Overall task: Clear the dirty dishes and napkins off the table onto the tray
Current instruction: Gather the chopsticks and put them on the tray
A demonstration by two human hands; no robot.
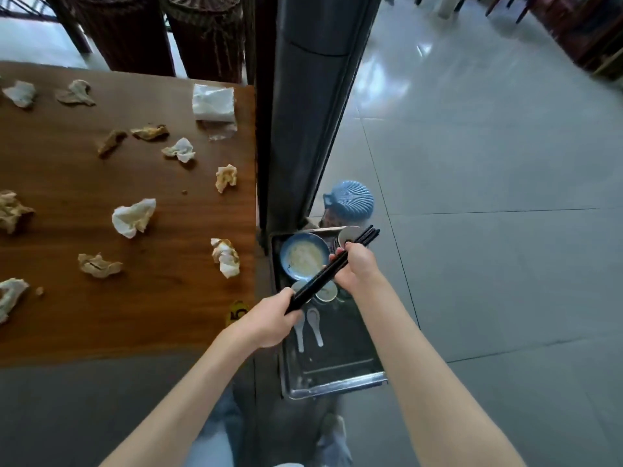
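Crumpled napkins [134, 217] litter our wooden table [84, 315], several near its right edge. Our left hand [269, 323] grips one end of the black chopsticks [332, 269] — our right hand [357, 266] curls round their middle — above the tray [337, 382], whose far end holds a blue plate [305, 261].

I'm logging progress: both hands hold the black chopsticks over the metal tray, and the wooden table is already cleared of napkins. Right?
Not quite. Both the left hand and right hand hold the black chopsticks over the metal tray, but the head view shows crumpled napkins scattered on the wooden table.
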